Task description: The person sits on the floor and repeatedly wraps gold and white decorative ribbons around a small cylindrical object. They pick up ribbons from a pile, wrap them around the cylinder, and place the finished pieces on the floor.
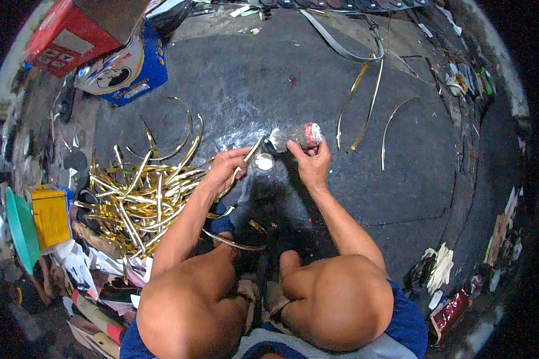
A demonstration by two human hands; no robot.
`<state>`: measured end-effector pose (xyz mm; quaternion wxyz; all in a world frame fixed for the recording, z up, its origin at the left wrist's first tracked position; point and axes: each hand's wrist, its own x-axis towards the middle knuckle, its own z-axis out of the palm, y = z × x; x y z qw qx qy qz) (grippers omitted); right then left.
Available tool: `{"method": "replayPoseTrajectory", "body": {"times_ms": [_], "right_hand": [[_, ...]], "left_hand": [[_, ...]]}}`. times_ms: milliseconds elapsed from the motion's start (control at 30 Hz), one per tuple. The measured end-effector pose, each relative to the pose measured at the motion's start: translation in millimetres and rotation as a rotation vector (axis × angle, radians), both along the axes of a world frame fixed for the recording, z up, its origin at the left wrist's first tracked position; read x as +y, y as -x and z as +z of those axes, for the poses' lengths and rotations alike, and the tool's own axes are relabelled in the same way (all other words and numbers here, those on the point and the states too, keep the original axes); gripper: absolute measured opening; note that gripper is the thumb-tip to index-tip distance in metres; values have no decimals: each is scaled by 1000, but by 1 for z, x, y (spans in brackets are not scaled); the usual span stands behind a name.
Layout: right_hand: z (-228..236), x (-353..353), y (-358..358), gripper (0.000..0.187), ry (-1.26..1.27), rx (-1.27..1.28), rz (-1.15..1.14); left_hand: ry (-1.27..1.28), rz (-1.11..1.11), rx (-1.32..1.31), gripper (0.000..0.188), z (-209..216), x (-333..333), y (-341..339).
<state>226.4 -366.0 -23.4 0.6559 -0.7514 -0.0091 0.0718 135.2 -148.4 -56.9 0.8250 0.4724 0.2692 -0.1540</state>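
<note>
A small clear bottle with a red cap (298, 136) is held on its side in the right hand (311, 163), whose fingers are closed around its lower part, the cap end pointing away from the person. Just left of the bottle, a curved gold strip (250, 157) is pinched between the thumb and fingers of the left hand (224, 167), its upper end brought close to the bottle's mouth end. A small round white lid (264, 161) is seen on the dark floor (269, 78) directly below the bottle, between the two hands.

Well to the left of the bottle, a large tangled pile of gold strips (144, 197) is heaped on the floor beside the left forearm. To the right of the bottle, a few single gold strips (365, 102) are laid out apart from one another. Far to the upper left of the bottle, a blue box (132, 69) and a red box (66, 36) are stood together.
</note>
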Motion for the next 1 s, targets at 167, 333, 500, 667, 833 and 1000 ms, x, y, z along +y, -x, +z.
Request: {"method": "replayPoseTrajectory", "body": {"times_ms": [167,333,500,667,833,1000], "right_hand": [[19,22,17,44,-73,-46,95],[-11,-28,-1,43,269,-130,-47],[0,-28,-9,47,224,-257,57],[-9,6,11,51,386,-176,358],[-26,15,25,50,503,-560,413],[-22,3,33,47,441,-455,466]], "left_hand": [[392,145,84,65,-3,-1,14],[259,-106,13,37,7,2,12],[-545,-306,18,10,-21,10,-8],[-798,-267,-109,5,-61,9,-20],[-1064,-312,-337,34,-45,-3,-16],[-762,-137,-652,66,5,-39,-15]]}}
